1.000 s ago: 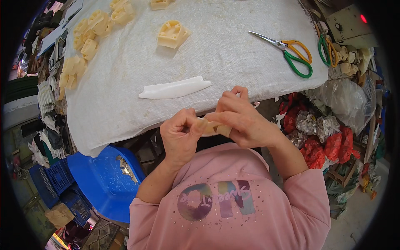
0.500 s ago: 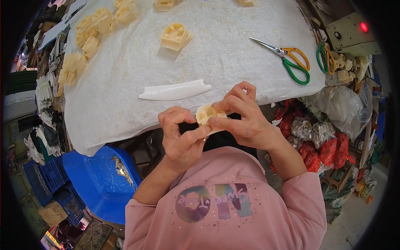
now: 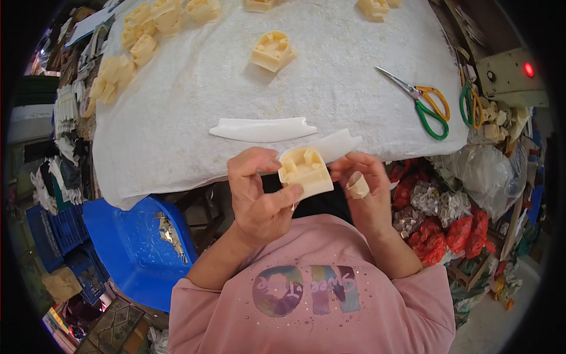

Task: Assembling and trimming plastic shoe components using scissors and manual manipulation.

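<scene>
My left hand [image 3: 259,197] grips a cream moulded plastic part [image 3: 306,174], rounded at the back, with small posts inside its hollow. Thumb and fingers press on its left side. Just to the right, my right hand [image 3: 368,189] has its fingers bent near the part's right edge, with the thumb apart from them. A beige wrap [image 3: 358,185] sits on that hand, apparently round the thumb. Behind the part a white strip [image 3: 339,144] with a notched end shows near my right fingertips; whether they touch it I cannot tell. Another white curved strip [image 3: 262,130] lies flat on the table.
Scissors [image 3: 421,100] with green and orange handles lie on the white-covered table [image 3: 194,88]. More cream parts [image 3: 274,52] stand towards the back and left. A blue basin [image 3: 135,253] is below left. Red bags [image 3: 457,230] and clear plastic are at right.
My right hand has come off the cream part and moved slightly right and down. The part now shows more fully in my left hand. The notched strip behind it has come into sight.
</scene>
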`<control>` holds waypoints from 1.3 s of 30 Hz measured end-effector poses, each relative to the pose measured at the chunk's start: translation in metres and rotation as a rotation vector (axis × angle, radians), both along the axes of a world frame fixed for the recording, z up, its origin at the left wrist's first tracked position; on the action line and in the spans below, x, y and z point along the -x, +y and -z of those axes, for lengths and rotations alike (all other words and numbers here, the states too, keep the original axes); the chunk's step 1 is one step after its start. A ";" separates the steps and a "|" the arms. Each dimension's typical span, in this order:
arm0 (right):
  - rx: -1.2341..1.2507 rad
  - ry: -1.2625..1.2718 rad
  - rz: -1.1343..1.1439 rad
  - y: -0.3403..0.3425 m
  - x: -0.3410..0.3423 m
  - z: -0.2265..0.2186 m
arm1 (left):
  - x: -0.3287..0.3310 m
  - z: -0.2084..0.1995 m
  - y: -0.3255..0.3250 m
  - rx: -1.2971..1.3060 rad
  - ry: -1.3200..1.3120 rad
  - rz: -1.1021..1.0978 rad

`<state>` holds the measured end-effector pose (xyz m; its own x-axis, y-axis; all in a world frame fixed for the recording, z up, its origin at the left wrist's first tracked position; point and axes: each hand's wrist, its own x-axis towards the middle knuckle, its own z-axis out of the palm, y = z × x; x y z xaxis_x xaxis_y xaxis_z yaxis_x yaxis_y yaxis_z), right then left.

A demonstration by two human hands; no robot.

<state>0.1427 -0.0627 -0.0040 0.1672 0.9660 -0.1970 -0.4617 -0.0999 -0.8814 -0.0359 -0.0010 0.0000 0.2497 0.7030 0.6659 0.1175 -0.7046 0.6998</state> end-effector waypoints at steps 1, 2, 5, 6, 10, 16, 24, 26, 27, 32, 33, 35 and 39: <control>0.035 0.086 0.036 0.004 0.007 -0.008 | -0.002 0.000 -0.002 0.007 -0.008 0.013; 0.070 0.172 0.075 0.008 0.013 -0.012 | -0.003 0.000 -0.004 0.028 -0.018 0.093; -0.045 0.248 0.036 0.004 0.002 0.001 | -0.010 0.001 -0.006 -0.001 -0.043 0.199; -0.092 0.248 -0.007 0.001 -0.002 0.004 | -0.011 0.000 -0.005 0.004 -0.051 0.209; -0.088 0.216 -0.030 -0.005 -0.008 -0.002 | -0.015 -0.011 -0.003 -0.113 0.220 0.215; 0.026 0.049 -0.124 -0.008 -0.015 -0.016 | -0.022 -0.016 -0.005 -0.126 0.375 0.190; 0.014 -0.141 -0.121 -0.005 -0.011 -0.014 | -0.028 -0.022 -0.006 -0.150 0.508 0.177; 0.036 -0.282 -0.158 -0.002 -0.009 -0.021 | -0.029 -0.022 -0.005 -0.166 0.564 0.156; 0.059 -0.425 -0.197 0.000 -0.009 -0.026 | -0.029 -0.022 -0.004 -0.165 0.564 0.157; -0.099 -0.750 -0.348 0.011 -0.023 -0.033 | -0.024 -0.016 0.000 -0.053 0.528 0.150; -0.142 -0.742 -0.388 0.013 -0.028 -0.031 | -0.023 -0.013 -0.001 -0.055 0.527 0.150; -0.042 -0.402 -0.328 0.018 -0.033 -0.021 | -0.019 -0.006 -0.003 0.184 0.199 0.171; 0.054 0.041 -0.436 0.028 -0.041 -0.007 | -0.022 -0.003 -0.009 0.320 -0.005 0.334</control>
